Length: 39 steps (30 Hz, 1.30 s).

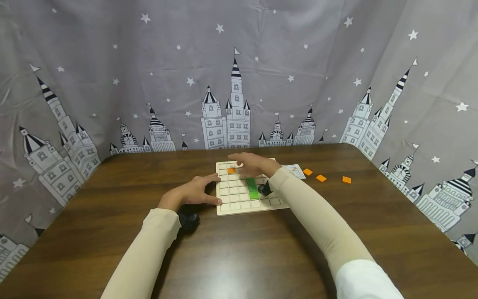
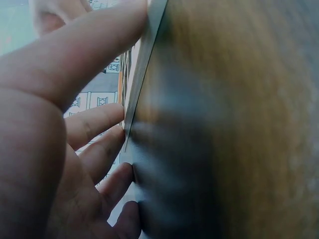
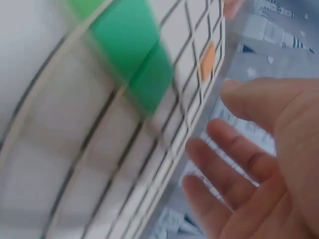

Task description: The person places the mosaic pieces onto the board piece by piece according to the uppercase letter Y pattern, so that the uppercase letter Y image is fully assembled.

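A pale grid board (image 1: pixel 234 206) lies flat on the brown table. My left hand (image 1: pixel 192 192) rests at its left edge, thumb and fingers spread; the left wrist view shows straight fingertips along the board's side (image 2: pixel 144 64). Over the far part of the board is my right hand (image 1: pixel 254 164), its loosely bent fingers (image 3: pixel 214 172) holding nothing in the right wrist view. Beneath it, green pieces (image 1: pixel 252 185), darker and lighter, sit on the grid near the middle. An orange tile (image 1: pixel 231 170) sits in a cell near the far left corner.
Right of the board lies a printed card (image 1: pixel 296 171), partly hidden by the right arm. Three loose orange tiles (image 1: pixel 321 178) are spread on the table (image 1: pixel 224 253) farther right. A grey curtain (image 1: pixel 168 62) with castles and stars hangs behind the table's far edge.
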Motion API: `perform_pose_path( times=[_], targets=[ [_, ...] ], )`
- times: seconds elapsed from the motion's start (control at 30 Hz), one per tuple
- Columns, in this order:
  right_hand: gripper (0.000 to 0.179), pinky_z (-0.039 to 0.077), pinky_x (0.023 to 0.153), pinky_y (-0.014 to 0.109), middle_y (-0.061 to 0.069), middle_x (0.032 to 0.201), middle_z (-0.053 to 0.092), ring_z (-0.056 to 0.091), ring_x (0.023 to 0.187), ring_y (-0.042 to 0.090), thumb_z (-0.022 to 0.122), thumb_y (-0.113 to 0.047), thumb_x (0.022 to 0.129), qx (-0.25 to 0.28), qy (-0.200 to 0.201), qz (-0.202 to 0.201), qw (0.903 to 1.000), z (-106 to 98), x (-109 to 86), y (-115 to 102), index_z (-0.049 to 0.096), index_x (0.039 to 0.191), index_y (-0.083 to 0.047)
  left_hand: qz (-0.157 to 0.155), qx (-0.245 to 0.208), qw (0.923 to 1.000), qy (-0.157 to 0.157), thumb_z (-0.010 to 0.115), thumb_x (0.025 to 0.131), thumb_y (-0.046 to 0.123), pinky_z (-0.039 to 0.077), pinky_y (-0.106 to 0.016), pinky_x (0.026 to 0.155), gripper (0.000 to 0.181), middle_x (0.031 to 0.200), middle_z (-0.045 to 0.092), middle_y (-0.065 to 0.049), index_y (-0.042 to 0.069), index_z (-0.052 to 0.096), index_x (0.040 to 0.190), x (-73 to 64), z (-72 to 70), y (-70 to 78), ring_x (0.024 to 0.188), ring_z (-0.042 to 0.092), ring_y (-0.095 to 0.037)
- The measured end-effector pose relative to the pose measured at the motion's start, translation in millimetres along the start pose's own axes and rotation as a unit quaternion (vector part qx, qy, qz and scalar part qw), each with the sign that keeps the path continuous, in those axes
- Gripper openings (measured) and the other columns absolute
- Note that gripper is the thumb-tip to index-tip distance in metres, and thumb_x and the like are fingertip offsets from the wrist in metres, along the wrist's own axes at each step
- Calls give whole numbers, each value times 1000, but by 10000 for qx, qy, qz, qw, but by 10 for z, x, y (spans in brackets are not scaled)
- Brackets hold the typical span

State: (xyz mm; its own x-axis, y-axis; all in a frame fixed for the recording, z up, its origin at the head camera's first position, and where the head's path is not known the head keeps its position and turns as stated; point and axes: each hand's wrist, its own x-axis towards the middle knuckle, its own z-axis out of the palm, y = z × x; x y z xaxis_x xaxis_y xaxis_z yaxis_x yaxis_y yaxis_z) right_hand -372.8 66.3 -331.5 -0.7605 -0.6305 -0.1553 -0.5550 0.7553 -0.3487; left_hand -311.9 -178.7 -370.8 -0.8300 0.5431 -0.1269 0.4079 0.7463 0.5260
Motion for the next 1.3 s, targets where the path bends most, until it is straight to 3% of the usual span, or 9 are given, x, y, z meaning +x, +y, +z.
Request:
perform_pose_path(
  times=[0.1,0.27,0.37,0.5,0.6,0.83,1.13,1.3],
  targets=[
    [51,44,105,43,24,138,55,55,126,35,57,-9,103,-142,190,81,9997,-52,-214,153,44,151,-4,47,-38,10000,13,80,84,50,21,-59,116,93,160,33,-19,6,39,155,7,34,-1,146,23,-42],
    [37,45,100,50,19,131,59,57,118,36,59,-18,102,-1322,448,758,9873,-135,-737,541,61,136,-3,57,-102,9999,22,81,84,47,22,-59,115,91,161,32,-18,6,39,154,1,25,-9,146,22,-42],
    [35,46,96,53,19,127,60,58,114,36,59,-17,99,-1487,574,1070,9814,-159,-1010,783,63,131,-4,66,-88,9999,29,81,84,45,22,-60,115,90,161,31,-18,5,40,153,-10,-20,4,145,22,-43],
    [25,48,89,49,18,117,62,57,104,33,61,-10,94,-1516,684,1067,9803,-170,-1249,1015,66,117,-1,51,-74,10000,-4,81,84,46,22,-60,115,89,162,31,-17,6,41,153,-15,-51,19,145,22,-42],
    [19,47,84,49,16,113,61,55,100,31,62,-4,91,-1514,725,1072,9800,-160,-1335,1108,66,109,-4,-3,-91,10000,-4,81,84,46,22,-59,115,89,162,31,-17,7,40,154,-11,-41,12,146,22,-41],
    [27,52,82,51,14,109,61,59,95,30,64,0,88,-1613,608,1342,9758,-69,-1411,1201,67,113,-7,21,-124,9999,-15,80,85,46,21,-61,115,90,162,29,-16,7,40,154,-13,-5,19,146,21,-42],
    [7,50,79,47,11,91,62,58,87,29,63,-3,86,-1470,829,1264,9775,-73,-1461,1226,64,93,-4,22,-128,9999,9,80,85,47,22,-60,115,90,161,31,-17,6,40,154,-15,8,7,146,22,-41],
    [6,48,66,44,5,82,60,55,76,25,65,-8,85,-1391,809,1649,9731,-74,-1472,1254,62,81,-10,51,-110,9999,16,80,85,46,22,-59,115,89,162,30,-16,6,40,154,-17,10,19,146,22,-41]
  ],
)
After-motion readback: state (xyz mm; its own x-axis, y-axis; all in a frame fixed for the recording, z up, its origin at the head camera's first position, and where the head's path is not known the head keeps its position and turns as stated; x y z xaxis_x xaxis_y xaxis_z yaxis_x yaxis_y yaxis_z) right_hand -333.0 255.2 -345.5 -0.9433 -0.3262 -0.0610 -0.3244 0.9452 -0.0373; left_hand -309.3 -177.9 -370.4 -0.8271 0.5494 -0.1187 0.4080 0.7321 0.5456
